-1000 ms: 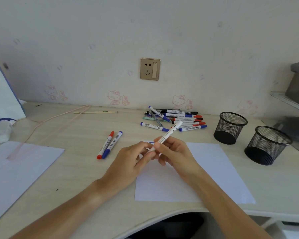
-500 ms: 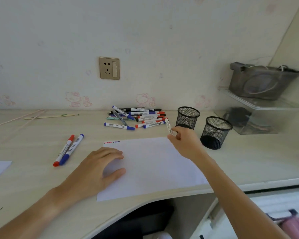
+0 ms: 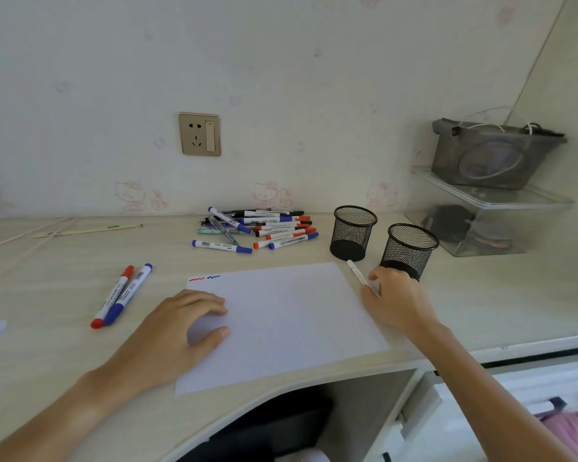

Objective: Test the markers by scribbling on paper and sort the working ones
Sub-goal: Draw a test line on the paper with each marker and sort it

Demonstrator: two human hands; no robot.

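on the desk: one marker in hand, two cups, two sorted markers

on the pale desk (image 3: 481, 308) lies one white sheet of paper (image 3: 291, 321), with two short scribbles in its far left corner — one red scribble (image 3: 196, 279) and one blue scribble (image 3: 213, 277). left of the sheet, two markers lie side by side and touching: a red marker (image 3: 112, 297) and a blue marker (image 3: 129, 293). behind the sheet, near the wall, is a pile of markers (image 3: 264, 228); they overlap, so i cannot count them exactly, but they are more than ten, with red, blue and black caps. right of the pile stand two black mesh cups, the left cup (image 3: 352, 232) and the right cup (image 3: 408, 250), both upright.

the left hand (image 3: 177, 331) rests flat on the near left part of the paper, fingers relaxed and holding nothing. the right hand (image 3: 396, 300) grips one white marker (image 3: 359, 274) just beside the right edge of the sheet, its white end pointing toward the left cup.

compared with half a second ago, the right hand has come lower and nearer — the marker was then up by the rim of the left cup, now it is low near the desk surface, just before the cup's base. the left hand stays on the paper.
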